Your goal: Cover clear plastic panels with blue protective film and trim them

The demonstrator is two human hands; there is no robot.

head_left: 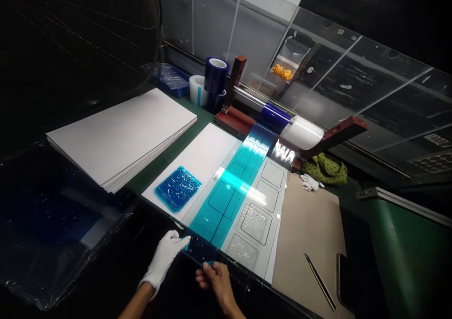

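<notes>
With fingers closed, the left hand (164, 257) and right hand (218, 281) pinch the blue film (226, 205), which uneven pulling could crease.

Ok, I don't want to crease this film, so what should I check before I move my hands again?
1. Left grip: ok; the gloved left hand pinches the near left corner of the blue film.
2. Right grip: ok; the right hand pinches the near right corner.
3. Film joined to its roll: ok; it runs unbroken from the blue roll.
4. Both hands gloved: not ok; the right is bare.
5. Film free of creases and bubbles: cannot tell; glare crosses it.
6. Loose items off the film: ok; the slim pointed tool lies on the brown board, the phone at its edge.
</notes>
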